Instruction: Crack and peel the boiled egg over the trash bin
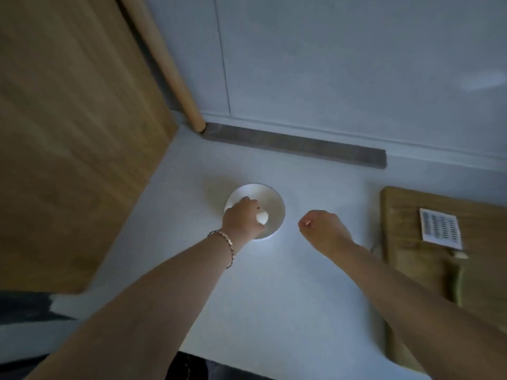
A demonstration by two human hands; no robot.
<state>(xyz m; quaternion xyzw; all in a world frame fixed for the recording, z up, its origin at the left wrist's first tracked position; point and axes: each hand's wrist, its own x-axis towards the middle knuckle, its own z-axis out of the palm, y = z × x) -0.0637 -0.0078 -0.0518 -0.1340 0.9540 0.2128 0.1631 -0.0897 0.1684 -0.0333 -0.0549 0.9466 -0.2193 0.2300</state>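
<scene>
Left hand (242,216) is down in the white bowl (271,200) on the bench (274,283), fingers wrapped around the boiled egg (262,216), which sits inside the bowl. Right hand (321,224) hovers just beside the bowl, curled loosely, holding nothing. No trash bin in view. That egg looks light, smooth, likely slippery, with a brittle shell, so cradle it round the middle, gently

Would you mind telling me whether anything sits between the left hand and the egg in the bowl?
Nothing visible does. The left hand is already inside the white bowl with its fingers around the egg. The right hand hangs beside the bowl, apart from it. No trash bin is in view.
</scene>
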